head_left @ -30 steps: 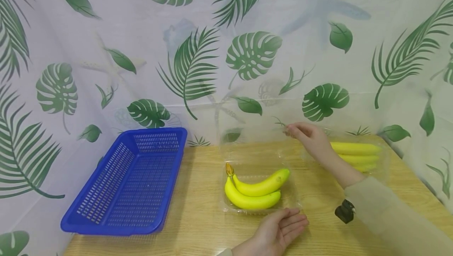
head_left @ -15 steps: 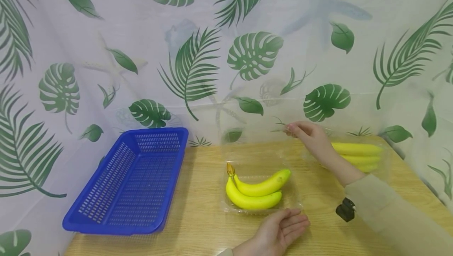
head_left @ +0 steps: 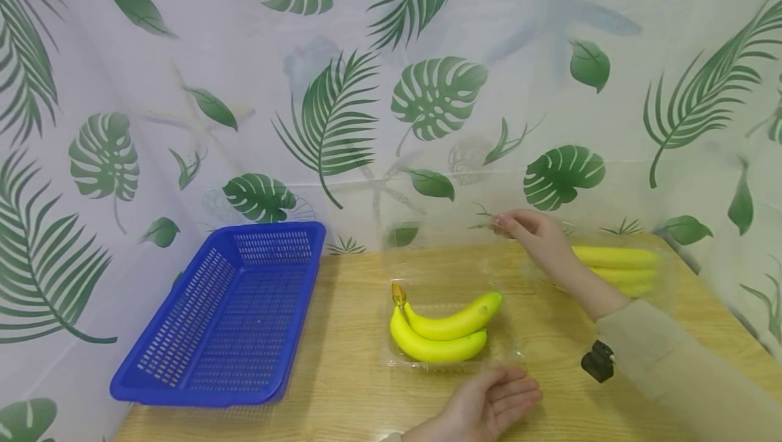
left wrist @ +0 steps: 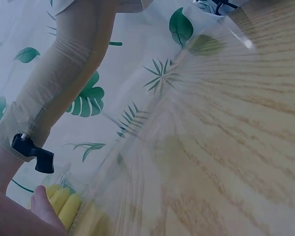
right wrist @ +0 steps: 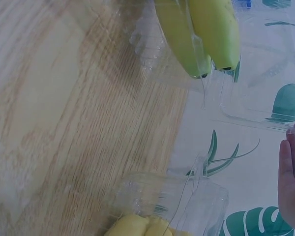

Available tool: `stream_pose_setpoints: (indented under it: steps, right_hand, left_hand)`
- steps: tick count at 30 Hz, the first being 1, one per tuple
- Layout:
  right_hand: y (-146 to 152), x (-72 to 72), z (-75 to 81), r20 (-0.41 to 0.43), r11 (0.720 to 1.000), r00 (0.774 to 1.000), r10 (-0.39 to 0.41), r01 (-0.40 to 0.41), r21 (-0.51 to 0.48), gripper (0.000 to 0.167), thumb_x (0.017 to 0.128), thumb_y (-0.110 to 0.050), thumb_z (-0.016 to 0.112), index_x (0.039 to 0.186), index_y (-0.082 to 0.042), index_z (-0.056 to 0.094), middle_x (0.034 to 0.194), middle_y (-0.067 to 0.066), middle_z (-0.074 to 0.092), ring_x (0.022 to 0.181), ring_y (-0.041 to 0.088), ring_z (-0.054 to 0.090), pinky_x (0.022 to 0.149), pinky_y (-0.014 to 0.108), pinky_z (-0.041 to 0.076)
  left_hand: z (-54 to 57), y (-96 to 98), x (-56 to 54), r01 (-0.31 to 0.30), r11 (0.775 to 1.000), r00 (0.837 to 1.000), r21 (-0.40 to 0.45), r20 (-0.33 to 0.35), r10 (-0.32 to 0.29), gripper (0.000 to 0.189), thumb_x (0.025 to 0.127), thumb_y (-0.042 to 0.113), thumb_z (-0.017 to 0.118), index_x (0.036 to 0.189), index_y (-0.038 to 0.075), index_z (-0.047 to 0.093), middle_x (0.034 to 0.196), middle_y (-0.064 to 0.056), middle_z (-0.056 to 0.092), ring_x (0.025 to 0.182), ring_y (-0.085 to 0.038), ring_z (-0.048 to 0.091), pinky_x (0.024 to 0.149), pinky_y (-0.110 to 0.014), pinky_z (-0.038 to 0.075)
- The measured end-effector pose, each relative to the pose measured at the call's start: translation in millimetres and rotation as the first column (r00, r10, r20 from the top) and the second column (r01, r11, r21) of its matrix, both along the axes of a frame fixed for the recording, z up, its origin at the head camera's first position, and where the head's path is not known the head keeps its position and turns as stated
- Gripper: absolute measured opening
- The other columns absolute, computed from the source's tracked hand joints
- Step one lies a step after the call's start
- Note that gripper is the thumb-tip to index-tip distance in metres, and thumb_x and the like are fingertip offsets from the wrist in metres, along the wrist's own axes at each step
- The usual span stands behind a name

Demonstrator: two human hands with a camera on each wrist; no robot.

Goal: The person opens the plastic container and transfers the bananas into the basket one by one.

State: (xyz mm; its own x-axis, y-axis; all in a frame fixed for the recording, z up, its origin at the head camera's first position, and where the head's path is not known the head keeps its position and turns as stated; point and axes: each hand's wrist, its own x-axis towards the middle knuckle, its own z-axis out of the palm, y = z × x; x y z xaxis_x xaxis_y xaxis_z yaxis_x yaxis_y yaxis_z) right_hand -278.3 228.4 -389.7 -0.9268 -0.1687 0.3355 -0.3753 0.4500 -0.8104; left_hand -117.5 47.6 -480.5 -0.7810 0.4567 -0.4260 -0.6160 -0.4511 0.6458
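Two joined bananas [head_left: 441, 328] lie in a clear plastic clamshell container [head_left: 397, 362] on the table, with its transparent lid [head_left: 436, 245] raised at the back. My right hand [head_left: 537, 235] pinches the lid's right edge between thumb and fingers. In the right wrist view, straight fingers [right wrist: 285, 162] reach that edge; the thumb is hidden. Just in front of the container, my left hand [head_left: 482, 404] lies palm up with relaxed fingers, holding nothing. Only part of the left hand [left wrist: 32, 211] shows at the lower left of the left wrist view.
A second clear container [right wrist: 206, 196] with several bananas [head_left: 620, 269] sits at the right, partly behind my right forearm. On the left stands a blue plastic basket [head_left: 287, 354]. A leaf-printed cloth [head_left: 391, 89] hangs behind the wooden table [head_left: 348, 388].
My left hand has shifted slightly down and to the right, a little away from the container's front edge. My right hand and the raised lid stay nearly still.
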Motion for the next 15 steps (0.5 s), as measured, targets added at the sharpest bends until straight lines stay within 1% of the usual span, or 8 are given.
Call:
stream_pose_setpoints:
  steps: [4, 7, 12, 15]
  right_hand:
    - [0, -0.4, -0.5, 0.001, 1.0, 1.0, -0.002, 0.002, -0.004, 0.039, 0.113, -0.025, 0.053, 0.126, 0.008, 0.07, 0.121, 0.031, 0.074, 0.094, -0.008, 0.067, 0.084, 0.004, 0.054]
    - [-1, 0.3, -0.2, 0.003, 1.0, 1.0, 0.002, -0.002, -0.015, 0.038, 0.113, -0.024, 0.053, 0.127, 0.008, 0.07, 0.122, 0.031, 0.074, 0.093, -0.012, 0.065, 0.085, 0.005, 0.055]
    - [0, 1.2, -0.4, 0.006, 1.0, 1.0, 0.016, -0.016, -0.025, 0.038, 0.113, -0.022, 0.053, 0.128, 0.008, 0.069, 0.123, 0.03, 0.074, 0.093, -0.014, 0.063, 0.085, 0.005, 0.055]
    - [0, 1.1, -0.9, 0.011, 1.0, 1.0, 0.014, -0.014, -0.025, 0.038, 0.113, -0.023, 0.053, 0.129, 0.007, 0.069, 0.124, 0.03, 0.074, 0.095, -0.014, 0.064, 0.086, 0.004, 0.054]
  left_hand:
    - [3.1, -0.6, 1.5, 0.023, 1.0, 0.999, -0.007, -0.024, -0.023, 0.04, 0.111, 0.016, 0.046, 0.135, -0.012, 0.06, 0.142, -0.033, 0.063, 0.137, -0.042, 0.062, 0.119, -0.043, 0.051]
    - [7.1, -2.1, 2.0, 0.041, 0.999, 0.999, -0.008, -0.029, -0.041, 0.04, 0.111, 0.017, 0.046, 0.136, -0.011, 0.06, 0.142, -0.032, 0.063, 0.136, -0.039, 0.063, 0.118, -0.041, 0.052]
    - [15.8, -7.6, 1.7, 0.072, 0.997, 0.997, 0.006, -0.016, -0.072, 0.04, 0.112, 0.018, 0.046, 0.138, -0.009, 0.059, 0.143, -0.029, 0.064, 0.136, -0.036, 0.064, 0.119, -0.039, 0.052]
    - [21.4, -11.7, 1.2, 0.087, 0.996, 0.996, 0.006, -0.029, -0.087, 0.041, 0.112, 0.018, 0.046, 0.14, -0.009, 0.059, 0.144, -0.028, 0.063, 0.138, -0.035, 0.062, 0.12, -0.039, 0.05]
